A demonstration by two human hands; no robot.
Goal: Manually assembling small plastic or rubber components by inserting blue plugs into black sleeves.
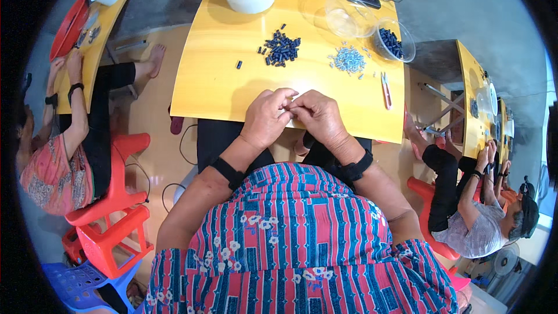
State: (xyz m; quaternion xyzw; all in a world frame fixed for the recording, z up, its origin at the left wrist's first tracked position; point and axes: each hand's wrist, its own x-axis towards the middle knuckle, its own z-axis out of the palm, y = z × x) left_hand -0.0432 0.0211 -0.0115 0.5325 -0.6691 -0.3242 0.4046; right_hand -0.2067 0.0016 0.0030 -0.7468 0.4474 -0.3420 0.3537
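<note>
A: Taking your hands as the clock's centre, what lies at your left?
B: One stray black piece [239,64] between ten and eleven, then your white tub [247,1] of black pieces at eleven, probably set back to free your elbows.
A: Your hands?
B: Your left hand [268,117] has thumb and forefinger drawn nearly together, other fingers curled. At twelve is your loose black pile [283,49], likely spread for easy picking. Your right hand [319,116] meets the left, fingertips bunched, perhaps to steady something small. Anything held sits hidden where your fingertips meet; I can't tell what either has hold of.
A: And at your right?
B: Clear bits [350,60] between one and two, scissors [386,90] between two and three, seemingly within easy reach, and a clear bowl [411,51] of black pieces at two.
</note>
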